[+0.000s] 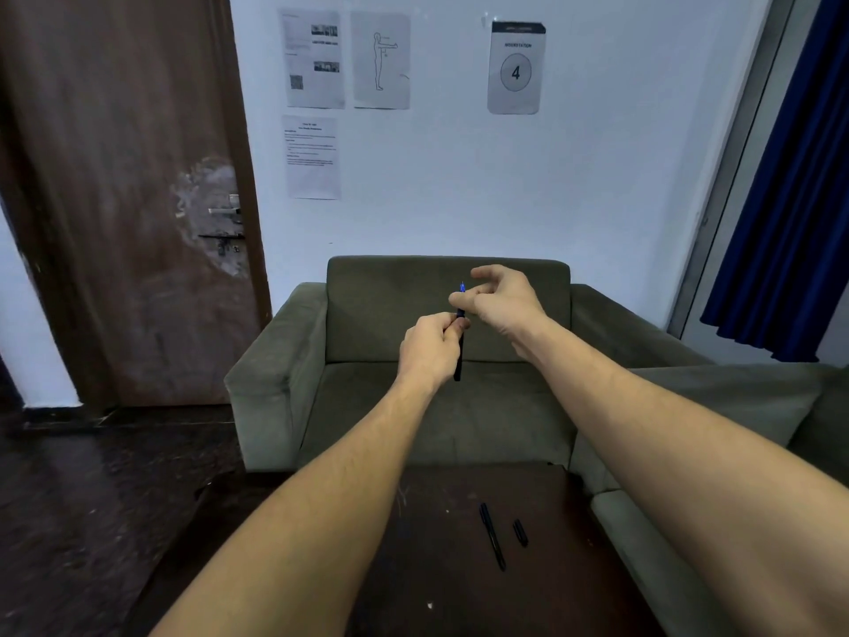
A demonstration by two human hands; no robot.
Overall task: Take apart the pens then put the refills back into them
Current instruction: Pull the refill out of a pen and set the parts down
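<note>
Bench (459,604) carries a second black pen (492,535) and a loose cap (520,532) beside it. Higher up, left hand (429,349) grip is wrapped round the held pen's barrel (458,358); right hand (498,298) pinches its blue-tipped top end (461,288). Keep barrel still, pull dead straight along axis. Wall sign (515,69) reads "4", heading probably WORKSTATION.

Room at Workstation 4: a pale wall (459,186) spans 11 to 1 o'clock, with three printed sheets (312,59) taped at 11 and a sign (514,69) marked "4" at 1. A brown door (115,200) stands at 10 — its finish worn pale around the handle (225,210). A blue curtain (781,200) hangs at 2. An olive armchair (390,291) sits centre, a second sofa (758,388) at 4, a dark table (459,599) at 6, dark floor (92,498) at 8.
</note>
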